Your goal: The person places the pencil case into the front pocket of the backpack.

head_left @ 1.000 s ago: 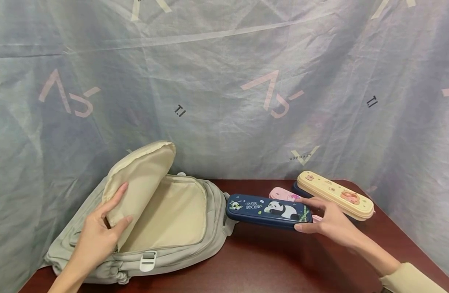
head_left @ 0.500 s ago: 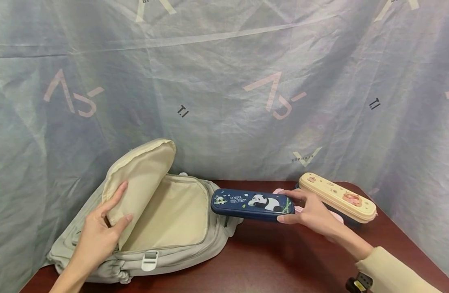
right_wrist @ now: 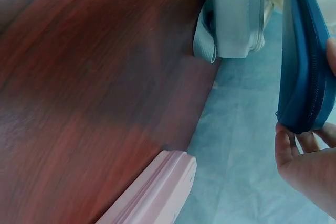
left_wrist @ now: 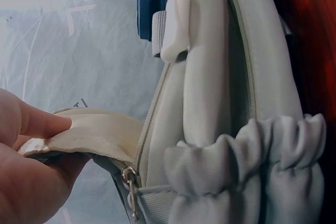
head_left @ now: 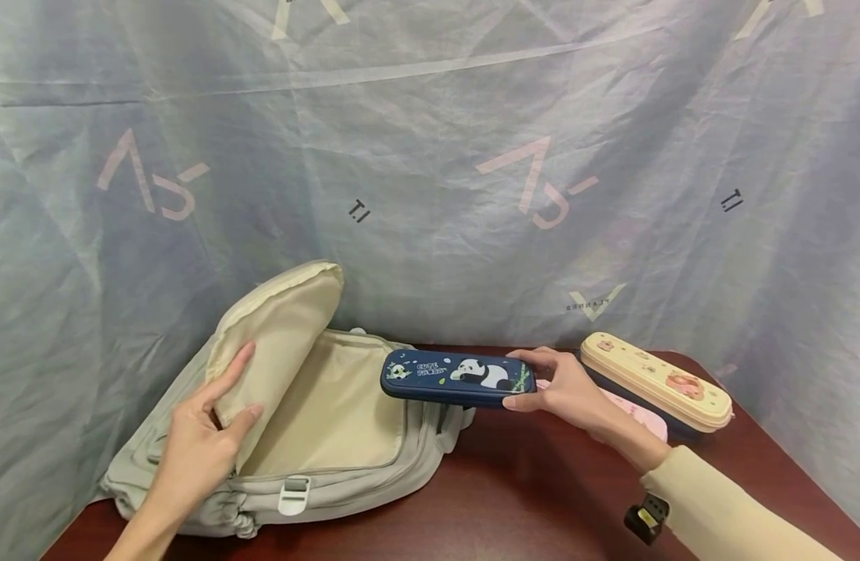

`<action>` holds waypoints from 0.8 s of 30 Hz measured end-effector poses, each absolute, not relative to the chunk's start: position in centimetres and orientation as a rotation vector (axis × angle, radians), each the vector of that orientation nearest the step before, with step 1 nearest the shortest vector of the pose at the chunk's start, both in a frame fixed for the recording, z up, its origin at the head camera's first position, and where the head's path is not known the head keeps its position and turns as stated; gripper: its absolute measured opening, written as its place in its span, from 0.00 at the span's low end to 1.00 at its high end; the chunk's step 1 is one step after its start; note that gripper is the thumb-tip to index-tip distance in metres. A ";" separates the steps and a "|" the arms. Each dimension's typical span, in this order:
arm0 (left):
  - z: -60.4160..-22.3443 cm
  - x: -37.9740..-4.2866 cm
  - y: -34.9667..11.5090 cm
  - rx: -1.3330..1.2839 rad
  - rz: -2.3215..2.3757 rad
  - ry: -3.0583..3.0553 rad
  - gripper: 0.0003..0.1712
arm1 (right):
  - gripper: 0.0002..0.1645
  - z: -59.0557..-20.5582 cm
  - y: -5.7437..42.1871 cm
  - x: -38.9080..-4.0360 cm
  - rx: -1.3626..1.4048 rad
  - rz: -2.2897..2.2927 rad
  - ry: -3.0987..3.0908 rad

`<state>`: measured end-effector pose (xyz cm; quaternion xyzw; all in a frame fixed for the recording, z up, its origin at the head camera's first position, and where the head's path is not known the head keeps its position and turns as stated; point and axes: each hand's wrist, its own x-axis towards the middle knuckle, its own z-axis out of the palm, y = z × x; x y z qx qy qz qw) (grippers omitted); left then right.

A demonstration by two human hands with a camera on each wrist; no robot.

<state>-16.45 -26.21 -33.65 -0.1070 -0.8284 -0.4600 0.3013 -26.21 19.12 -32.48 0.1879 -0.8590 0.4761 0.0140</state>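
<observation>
A pale grey-green backpack (head_left: 353, 475) lies on the table with its cream-lined front flap (head_left: 279, 343) lifted. My left hand (head_left: 202, 440) pinches the edge of that flap between thumb and fingers, as the left wrist view also shows. In my right hand (head_left: 566, 393) is a dark blue pencil case (head_left: 458, 379) with a panda picture, gripped at its right end. The case hangs above the table, its left end over the right part of the backpack's opening. In the right wrist view the zipped side of the blue pencil case (right_wrist: 304, 61) shows.
To the right, a cream pencil case (head_left: 654, 382) rests on a dark blue one (head_left: 640, 405). A pink pencil case (head_left: 636, 417) lies beside them, partly behind my right forearm. A grey printed cloth (head_left: 430, 195) hangs behind the reddish-brown table (head_left: 500, 491).
My right hand has carried the panda pencil case left and slightly up, from beside the backpack to over its opening. More of the pink case shows. My left hand keeps its hold on the flap.
</observation>
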 end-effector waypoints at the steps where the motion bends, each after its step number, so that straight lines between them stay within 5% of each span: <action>1: -33.6 -16.4 -26.1 -0.290 -1.216 -2.198 0.48 | 0.43 -32.5 18.9 -26.3 0.593 1.491 -2.672; 24: -33.2 -15.9 -25.9 -0.298 -1.302 -2.206 0.47 | 0.44 -33.2 13.6 -29.1 0.610 1.640 -2.687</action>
